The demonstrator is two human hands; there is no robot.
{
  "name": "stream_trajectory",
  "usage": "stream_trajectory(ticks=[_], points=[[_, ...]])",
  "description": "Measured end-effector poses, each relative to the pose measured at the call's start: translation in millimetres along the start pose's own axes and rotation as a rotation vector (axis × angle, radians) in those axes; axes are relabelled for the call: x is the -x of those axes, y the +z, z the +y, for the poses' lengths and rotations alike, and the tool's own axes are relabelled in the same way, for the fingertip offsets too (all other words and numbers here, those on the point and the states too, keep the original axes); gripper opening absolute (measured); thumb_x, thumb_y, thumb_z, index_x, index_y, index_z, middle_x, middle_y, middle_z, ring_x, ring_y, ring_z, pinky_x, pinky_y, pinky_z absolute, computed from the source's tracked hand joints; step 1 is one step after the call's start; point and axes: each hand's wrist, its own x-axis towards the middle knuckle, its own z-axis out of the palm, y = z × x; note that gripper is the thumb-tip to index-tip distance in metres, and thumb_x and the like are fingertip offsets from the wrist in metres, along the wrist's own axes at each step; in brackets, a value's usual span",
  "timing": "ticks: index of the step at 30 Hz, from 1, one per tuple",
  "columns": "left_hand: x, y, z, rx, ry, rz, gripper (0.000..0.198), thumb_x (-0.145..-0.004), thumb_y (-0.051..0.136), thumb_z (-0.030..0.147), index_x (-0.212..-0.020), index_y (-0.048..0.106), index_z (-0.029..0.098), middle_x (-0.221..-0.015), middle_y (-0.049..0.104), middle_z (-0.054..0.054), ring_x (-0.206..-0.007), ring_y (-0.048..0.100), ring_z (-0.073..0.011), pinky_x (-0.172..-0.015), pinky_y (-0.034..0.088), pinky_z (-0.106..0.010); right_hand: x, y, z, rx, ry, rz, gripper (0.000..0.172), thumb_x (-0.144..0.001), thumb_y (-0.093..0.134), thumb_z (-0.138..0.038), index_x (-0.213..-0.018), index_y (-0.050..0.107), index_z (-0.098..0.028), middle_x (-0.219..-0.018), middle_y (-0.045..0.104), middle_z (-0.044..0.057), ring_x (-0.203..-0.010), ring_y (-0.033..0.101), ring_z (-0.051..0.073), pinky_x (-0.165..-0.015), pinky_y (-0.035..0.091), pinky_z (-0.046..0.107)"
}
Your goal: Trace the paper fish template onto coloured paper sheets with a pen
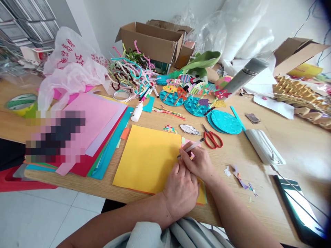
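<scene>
My right hand point(198, 161) is closed around a pen point(194, 145) with a pale barrel and dark end, its tip low over a yellow paper sheet point(150, 156). My left hand point(181, 189) lies on the lower right part of that sheet, fingers extended and partly covered by the right hand. Under the right hand, bits of pink and green paper show at the sheet's top edge. Just beyond are red-handled scissors point(213, 138), a fish drawing cutout point(189, 130) and a fish cutout with coloured spots point(170, 129).
To the left lies a stack of coloured paper point(99, 113). Farther back are a glue bottle point(137, 112), blue discs point(225, 122) with paper fish, pipe cleaners point(129, 74) and a cardboard box point(151, 39). On the right are a white case point(265, 146), paper scraps point(240, 177) and a phone point(297, 203).
</scene>
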Motion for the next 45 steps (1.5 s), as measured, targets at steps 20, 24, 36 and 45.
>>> stream_trajectory(ticks=[20, 24, 36, 45], points=[[0.8, 2.1, -0.1, -0.023, 0.01, 0.006, 0.045, -0.09, 0.049, 0.034, -0.118, 0.061, 0.001, -0.12, 0.061, -0.022, -0.118, 0.05, -0.0335, -0.097, 0.032, -0.044, 3.3, -0.5, -0.2, -0.004, 0.018, 0.055, 0.019, -0.088, 0.052, -0.026, -0.07, 0.05, -0.021, -0.064, 0.055, 0.0, -0.055, 0.05, 0.012, -0.053, 0.042, 0.026], [0.4, 1.7, 0.4, -0.024, 0.007, -0.01, 0.045, -0.091, 0.049, 0.034, -0.119, 0.06, 0.001, -0.12, 0.061, -0.024, -0.117, 0.051, -0.033, -0.096, 0.033, -0.045, 2.5, 0.3, 0.0, 0.01, 0.029, 0.045, 0.017, -0.087, 0.053, -0.027, -0.071, 0.05, -0.021, -0.063, 0.055, 0.0, -0.056, 0.051, 0.012, -0.052, 0.042, 0.026], [1.4, 2.4, -0.2, -0.012, 0.001, 0.031, 0.042, -0.088, 0.053, 0.036, -0.11, 0.067, 0.003, -0.117, 0.064, -0.021, -0.116, 0.052, -0.0338, -0.099, 0.029, -0.044, 3.4, 1.5, -0.2, 0.018, -0.004, 0.023, 0.016, -0.087, 0.053, -0.024, -0.072, 0.049, -0.021, -0.065, 0.056, 0.0, -0.057, 0.052, 0.013, -0.056, 0.044, 0.027], [0.9, 1.5, -0.5, 0.014, 0.009, 0.012, 0.04, -0.089, 0.052, 0.034, -0.111, 0.067, 0.005, -0.115, 0.064, -0.021, -0.112, 0.054, -0.0329, -0.097, 0.029, -0.044, 3.6, 1.1, -1.5, 0.041, -0.057, 0.014, 0.016, -0.088, 0.052, -0.021, -0.072, 0.049, -0.021, -0.065, 0.056, 0.0, -0.058, 0.051, 0.013, -0.058, 0.042, 0.028]])
